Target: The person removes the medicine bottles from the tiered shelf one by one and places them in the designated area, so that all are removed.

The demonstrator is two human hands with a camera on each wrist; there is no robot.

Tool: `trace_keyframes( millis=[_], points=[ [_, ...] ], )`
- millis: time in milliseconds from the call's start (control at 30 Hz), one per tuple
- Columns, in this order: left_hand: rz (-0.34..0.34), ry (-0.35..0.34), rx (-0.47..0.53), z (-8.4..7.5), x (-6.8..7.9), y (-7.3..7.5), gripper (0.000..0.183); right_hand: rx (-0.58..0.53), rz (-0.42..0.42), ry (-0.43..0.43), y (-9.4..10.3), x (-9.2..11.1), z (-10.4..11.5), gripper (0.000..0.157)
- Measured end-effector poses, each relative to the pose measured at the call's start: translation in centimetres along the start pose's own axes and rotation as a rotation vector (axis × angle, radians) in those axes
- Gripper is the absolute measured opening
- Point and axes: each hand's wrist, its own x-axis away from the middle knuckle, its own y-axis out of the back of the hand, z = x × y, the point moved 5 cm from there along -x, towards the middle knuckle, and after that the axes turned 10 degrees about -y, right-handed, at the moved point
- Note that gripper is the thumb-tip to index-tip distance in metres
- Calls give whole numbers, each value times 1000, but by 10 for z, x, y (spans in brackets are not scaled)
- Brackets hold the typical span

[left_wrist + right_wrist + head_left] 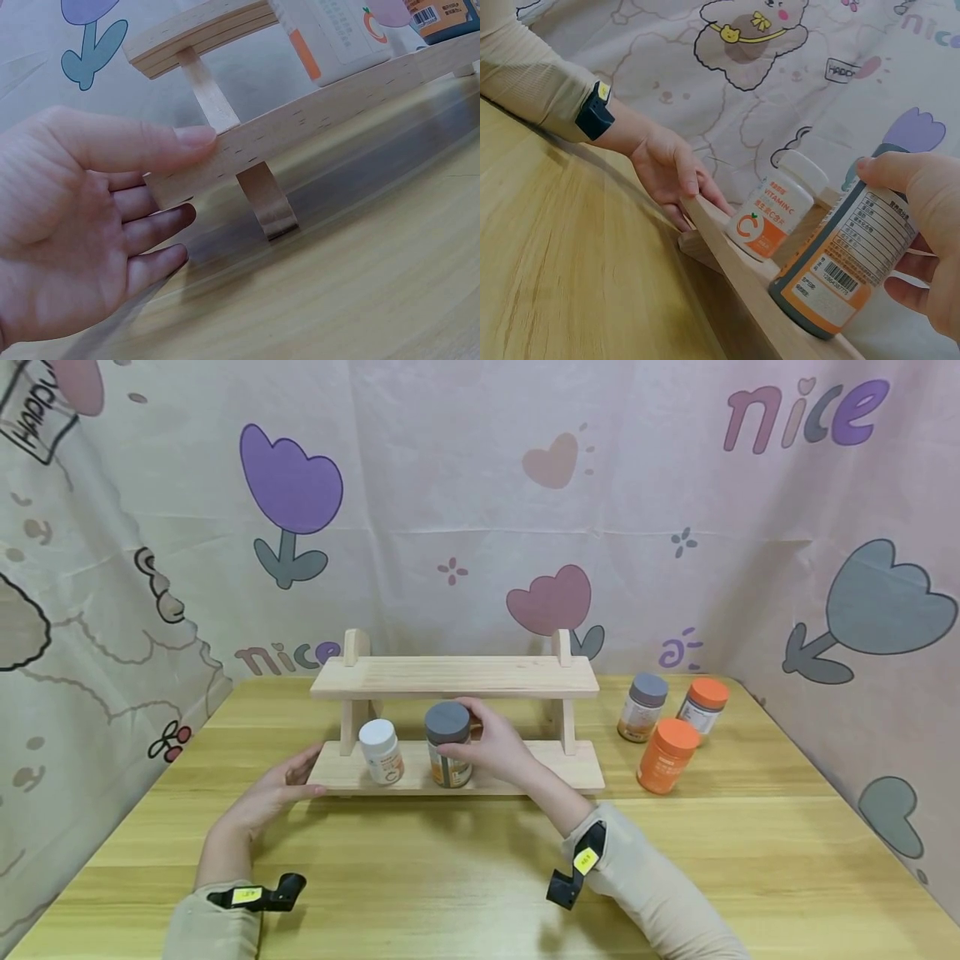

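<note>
A two-tier wooden shelf (450,677) stands on the table. My left hand (273,793) holds its lower left end, thumb on the front edge and index finger behind the board; the other fingers (154,229) show below it. My right hand (498,747) grips a dark grey bottle (847,247) with a grey lid and an orange and white label, thumb on one side and fingers round the other. This bottle stands on the lower board, tilted or upright I cannot tell. To its left, a white vitamin C bottle (381,752) sits on the same board.
Right of the shelf stand a grey-lidded bottle (642,707), a white-labelled bottle with an orange lid (707,693) and an all-orange bottle (665,757). The wooden table (420,877) extends in front. A printed curtain (450,485) hangs behind.
</note>
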Motion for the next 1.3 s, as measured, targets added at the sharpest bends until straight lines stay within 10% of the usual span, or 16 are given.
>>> trace_keyframes(
  millis=[1300],
  points=[
    [8, 9, -19, 1, -1, 2, 85, -55, -70, -17, 53, 33, -12, 62]
  ],
)
